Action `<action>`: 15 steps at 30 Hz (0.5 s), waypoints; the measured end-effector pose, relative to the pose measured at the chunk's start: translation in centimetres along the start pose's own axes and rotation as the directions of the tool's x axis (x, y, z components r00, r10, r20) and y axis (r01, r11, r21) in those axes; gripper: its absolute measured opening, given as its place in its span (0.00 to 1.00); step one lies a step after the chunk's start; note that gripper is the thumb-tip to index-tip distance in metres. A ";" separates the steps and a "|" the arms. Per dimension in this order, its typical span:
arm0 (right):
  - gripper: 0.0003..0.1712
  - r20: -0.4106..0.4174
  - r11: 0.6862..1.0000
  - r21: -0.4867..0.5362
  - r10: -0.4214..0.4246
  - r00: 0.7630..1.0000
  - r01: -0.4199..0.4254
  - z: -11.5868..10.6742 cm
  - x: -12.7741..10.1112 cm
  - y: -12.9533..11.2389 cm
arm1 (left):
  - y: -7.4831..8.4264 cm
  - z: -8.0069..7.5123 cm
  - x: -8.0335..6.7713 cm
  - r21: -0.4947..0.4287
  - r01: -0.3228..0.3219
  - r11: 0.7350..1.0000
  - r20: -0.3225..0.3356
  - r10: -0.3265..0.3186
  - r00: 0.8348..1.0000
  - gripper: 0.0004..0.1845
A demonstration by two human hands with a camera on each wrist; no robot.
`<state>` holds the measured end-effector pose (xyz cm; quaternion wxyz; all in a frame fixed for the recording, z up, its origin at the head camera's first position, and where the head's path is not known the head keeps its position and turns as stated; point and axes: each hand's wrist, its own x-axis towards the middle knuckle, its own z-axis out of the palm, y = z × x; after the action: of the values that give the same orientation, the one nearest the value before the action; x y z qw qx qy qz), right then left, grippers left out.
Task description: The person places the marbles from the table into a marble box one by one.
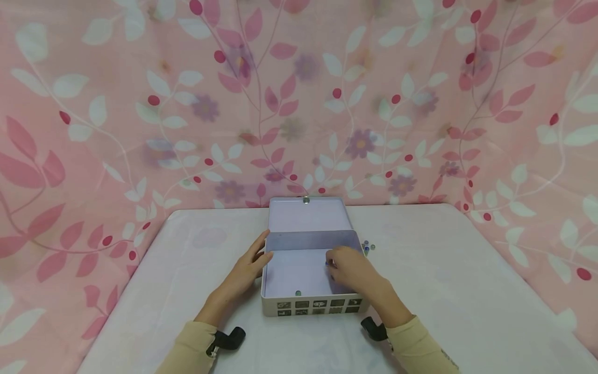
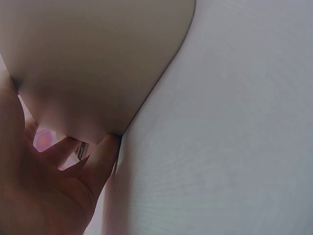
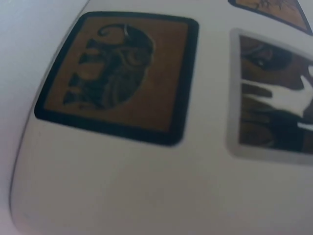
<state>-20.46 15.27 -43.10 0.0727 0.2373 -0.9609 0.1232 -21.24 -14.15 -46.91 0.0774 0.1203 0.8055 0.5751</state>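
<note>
A pale hinged tin box (image 1: 289, 272) sits on the table with its lid (image 1: 308, 215) tipped back. My left hand (image 1: 245, 267) holds its left side, thumb over the rim and fingers against the outer wall; the left wrist view shows those fingers (image 2: 100, 164) touching the wall. Inside the box, toward its right side, is my right hand (image 1: 350, 267) with its fingers curled. A small bluish marble (image 1: 327, 263) shows at its fingertips, mostly hidden. One greenish marble (image 1: 298, 293) lies on the box floor near the front wall.
Several glass marbles (image 1: 366, 245) lie on the white tablecloth (image 1: 420, 270) just right of the box. Dark picture squares, including an elephant (image 3: 117, 68), decorate the box's outer wall. Behind the table hangs a pink floral cloth (image 1: 299, 104).
</note>
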 end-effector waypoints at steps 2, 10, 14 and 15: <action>0.02 -0.031 1.000 0.008 -0.009 0.999 0.009 -0.1 0.2 0.1 | -0.2 0.0 0.0 -0.008 -0.003 1.000 -0.001 0.003 1.000 0.36; 0.04 -0.073 0.997 0.074 -0.001 0.997 0.006 -0.9 0.7 0.6 | -0.3 0.2 0.1 -0.020 0.001 1.000 -0.007 -0.001 1.000 0.35; 0.05 -0.079 0.992 0.126 0.020 0.997 -0.010 -1.6 1.1 1.1 | 0.0 0.2 0.1 -0.026 0.010 1.000 -0.008 -0.010 1.000 0.35; 0.05 -0.084 0.990 0.142 0.025 0.996 -0.012 -1.8 1.2 1.3 | 0.0 0.2 0.1 -0.028 0.010 1.000 -0.004 -0.010 1.000 0.35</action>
<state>-21.98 16.35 -41.36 0.0957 0.2274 -0.9479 0.2016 -21.32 -13.94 -46.94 0.0802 0.1141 0.7981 0.5862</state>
